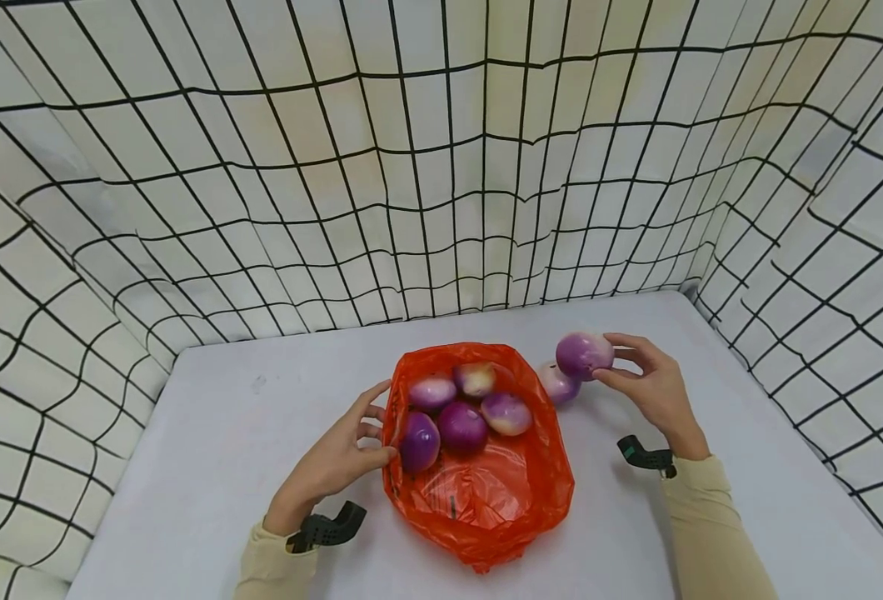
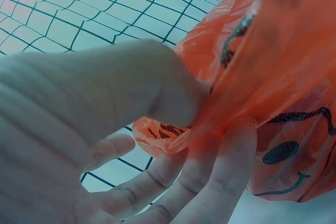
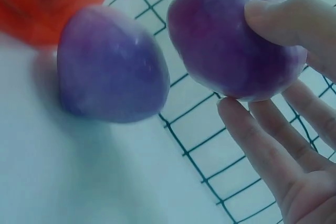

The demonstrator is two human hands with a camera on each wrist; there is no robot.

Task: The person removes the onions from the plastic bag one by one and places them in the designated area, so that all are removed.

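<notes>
In my right hand is a purple-and-white onion, pinched between thumb and fingers above the table; the right wrist view shows the thumb beside the dark scar on this onion. Just below and left of it, a second onion lies on the table beside the bag. My left hand grips the left rim of an open red plastic bag. In the left wrist view, the thumb and fingers pinch the bag's film. Several onions sit inside, mostly toward the far and left sides.
A white table carries the bag. Black netting over white walls rises behind the table and on both sides. Each wrist wears a black camera mount, such as the left mount.
</notes>
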